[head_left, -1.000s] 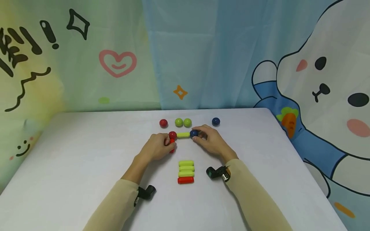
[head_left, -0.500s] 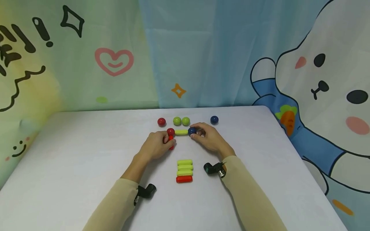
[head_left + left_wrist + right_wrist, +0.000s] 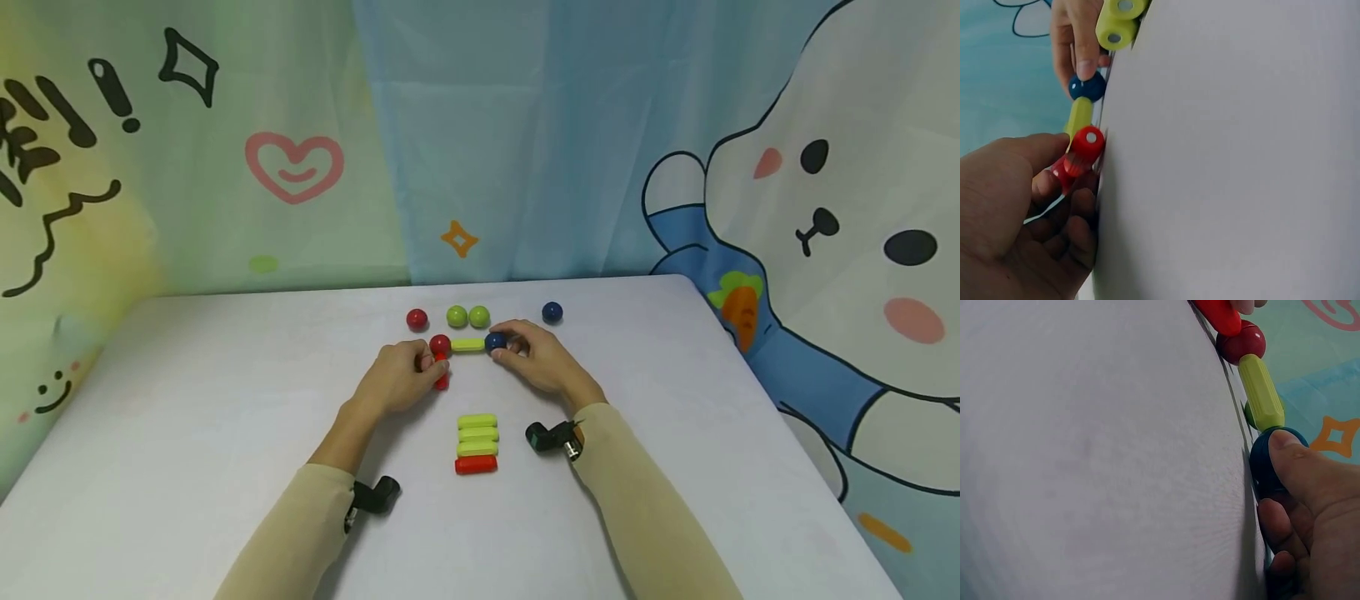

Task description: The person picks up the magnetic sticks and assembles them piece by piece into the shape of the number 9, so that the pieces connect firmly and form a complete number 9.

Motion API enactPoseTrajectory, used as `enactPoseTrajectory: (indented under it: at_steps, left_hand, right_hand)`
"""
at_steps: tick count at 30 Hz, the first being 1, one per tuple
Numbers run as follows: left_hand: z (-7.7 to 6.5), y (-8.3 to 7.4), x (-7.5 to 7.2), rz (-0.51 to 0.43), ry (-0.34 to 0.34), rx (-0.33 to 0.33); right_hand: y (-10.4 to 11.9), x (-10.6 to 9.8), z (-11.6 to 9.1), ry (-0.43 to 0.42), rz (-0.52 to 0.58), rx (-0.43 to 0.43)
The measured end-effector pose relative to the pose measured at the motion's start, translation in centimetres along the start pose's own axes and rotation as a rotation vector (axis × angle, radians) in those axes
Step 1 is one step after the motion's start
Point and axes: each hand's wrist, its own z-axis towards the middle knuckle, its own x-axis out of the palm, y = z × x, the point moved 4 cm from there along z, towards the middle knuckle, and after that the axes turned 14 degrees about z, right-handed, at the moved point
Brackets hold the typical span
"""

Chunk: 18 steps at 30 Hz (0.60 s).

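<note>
My left hand [image 3: 401, 373] pinches a red rod [image 3: 442, 381], whose far end meets a red ball [image 3: 440, 345]. From that ball a yellow-green rod [image 3: 468, 345] runs right to a dark blue ball [image 3: 495, 342]. Thumb and fingers of my right hand [image 3: 536, 357] grip the blue ball. The left wrist view shows the near end of the red rod [image 3: 1090, 139] with a pale round disc in it. In the right wrist view the yellow-green rod [image 3: 1261, 390] touches both the red ball [image 3: 1242, 342] and the blue ball [image 3: 1266, 456].
Behind the hands lie another red ball [image 3: 417, 320], two green balls [image 3: 457, 316] side by side and a second blue ball [image 3: 552, 312]. Nearer the front, several yellow-green rods [image 3: 477, 434] and one red rod [image 3: 476, 464] form a stack-like row on the white table [image 3: 187, 433].
The whole scene shifts slightly left in the head view as the camera moves. Both hands keep their holds on the red rod and the blue ball, and the joined pieces look the same.
</note>
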Motion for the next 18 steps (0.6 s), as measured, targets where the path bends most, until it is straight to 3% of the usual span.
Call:
enactPoseTrajectory:
  at_steps: [9,18]
  left_hand:
    - [0.2,1.2,-0.5,0.003,-0.017,0.004]
    - [0.7,1.1,-1.2,-0.022,-0.077,0.014]
  right_hand:
    - [0.0,0.2,-0.2,0.001,0.009,0.029]
    - [-0.1,0.1,-0.1,-0.009,0.028,0.019]
